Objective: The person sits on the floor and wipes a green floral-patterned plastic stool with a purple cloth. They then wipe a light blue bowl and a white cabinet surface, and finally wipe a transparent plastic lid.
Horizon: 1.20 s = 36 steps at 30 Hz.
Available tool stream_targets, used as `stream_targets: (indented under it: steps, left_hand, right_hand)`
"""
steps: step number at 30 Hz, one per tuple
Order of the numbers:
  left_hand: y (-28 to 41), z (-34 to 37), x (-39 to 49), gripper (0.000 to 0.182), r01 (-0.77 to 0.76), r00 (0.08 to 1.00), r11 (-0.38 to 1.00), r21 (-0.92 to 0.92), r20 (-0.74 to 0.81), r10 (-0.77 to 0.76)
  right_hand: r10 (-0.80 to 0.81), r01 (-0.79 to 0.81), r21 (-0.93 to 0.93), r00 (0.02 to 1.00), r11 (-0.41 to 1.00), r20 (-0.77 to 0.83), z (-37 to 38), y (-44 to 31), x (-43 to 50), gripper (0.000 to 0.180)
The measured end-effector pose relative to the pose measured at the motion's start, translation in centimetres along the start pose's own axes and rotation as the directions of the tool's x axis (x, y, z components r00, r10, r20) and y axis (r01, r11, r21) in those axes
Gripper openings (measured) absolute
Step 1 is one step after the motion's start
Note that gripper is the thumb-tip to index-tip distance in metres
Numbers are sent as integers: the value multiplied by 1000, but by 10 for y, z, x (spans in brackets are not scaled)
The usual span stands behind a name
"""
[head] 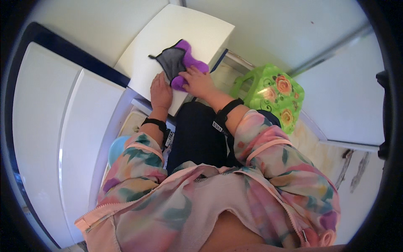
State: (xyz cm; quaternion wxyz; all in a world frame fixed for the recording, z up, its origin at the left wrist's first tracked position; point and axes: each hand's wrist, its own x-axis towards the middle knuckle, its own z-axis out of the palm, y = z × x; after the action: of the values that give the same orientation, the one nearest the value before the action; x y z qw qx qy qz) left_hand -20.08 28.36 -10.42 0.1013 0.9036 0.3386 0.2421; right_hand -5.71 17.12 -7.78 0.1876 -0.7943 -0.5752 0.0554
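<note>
A purple and grey cloth (171, 61) with black edging and a small hanging loop lies crumpled on a white cabinet top (189, 23). My right hand (199, 82) rests on the purple part at its near right side, fingers spread over the fabric; whether they pinch it is hard to tell. Just left of the cloth's lower corner, my left hand (161, 91) lies flat on the white surface near its front left edge, holding nothing. Both wrists wear black straps with small printed tags.
A green plastic stool (275, 94) with printed roses stands to the right of the cabinet. White cabinet doors (47, 132) with dark trim fill the left side. A light blue basin (117, 149) shows beside my left sleeve. Pale walls stand behind and at the right.
</note>
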Motion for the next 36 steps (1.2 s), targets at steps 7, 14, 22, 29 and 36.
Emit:
stream_targets:
  steps: [7, 14, 22, 29, 36]
  left_hand:
    - [-4, 0, -2, 42, -13, 1000, 999, 30, 22, 12]
    - [-3, 2, -6, 43, 14, 1000, 1000, -6, 4, -14]
    - [0, 0, -2, 56, 108, 990, 986, -125, -74, -118]
    - [-3, -7, -4, 48, 21, 987, 996, -87, -159, -35]
    - [-5, -9, -2, 38, 40, 996, 996, -85, -70, -46]
  right_hand:
    - [170, -166, -136, 985, 977, 21, -18, 40, 49, 57]
    - [326, -335, -197, 942, 921, -78, -17, 74, 83, 58]
    - [-120, 119, -193, 993, 974, 7, 8, -10, 59, 52]
    - [-409, 418, 39, 861, 908, 303, -4, -22, 34, 46]
    - [-335, 315, 115, 866, 942, 371, -60, -6, 16, 45]
